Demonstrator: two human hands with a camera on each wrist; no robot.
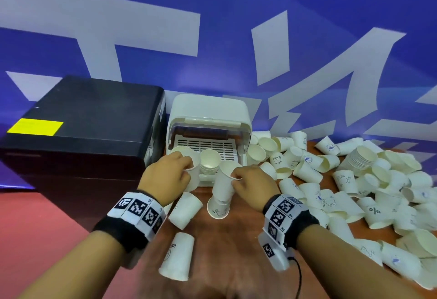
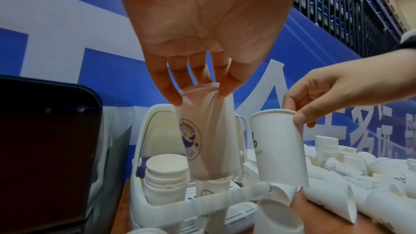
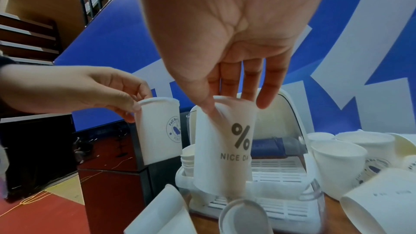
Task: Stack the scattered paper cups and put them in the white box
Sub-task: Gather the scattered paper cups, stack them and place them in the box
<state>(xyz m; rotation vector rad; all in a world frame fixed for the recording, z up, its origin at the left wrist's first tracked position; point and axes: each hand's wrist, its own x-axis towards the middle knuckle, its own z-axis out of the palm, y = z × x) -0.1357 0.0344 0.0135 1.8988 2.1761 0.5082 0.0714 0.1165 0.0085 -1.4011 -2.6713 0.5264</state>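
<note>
The white box point(image 1: 241, 119) stands open at the back of the table, with a short stack of paper cups point(image 1: 209, 163) inside on its slatted floor. My left hand point(image 1: 186, 168) pinches the rim of a whale-logo cup point(image 2: 207, 140), holding it upright just above the box's front left. My right hand point(image 1: 234, 178) pinches the rim of a "% NICE DAY" cup point(image 3: 225, 149) in front of the box. Right under that cup another cup point(image 1: 218, 207) lies on its side. In the left wrist view, fingers point(image 2: 175, 99) and thumb clamp the rim.
A big heap of loose paper cups point(image 1: 354, 180) covers the table's right side, with a nested stack point(image 1: 361, 158) among them. Two cups point(image 1: 184, 209) point(image 1: 177, 256) lie near the front by my left wrist. A black case point(image 1: 82, 121) stands left of the box.
</note>
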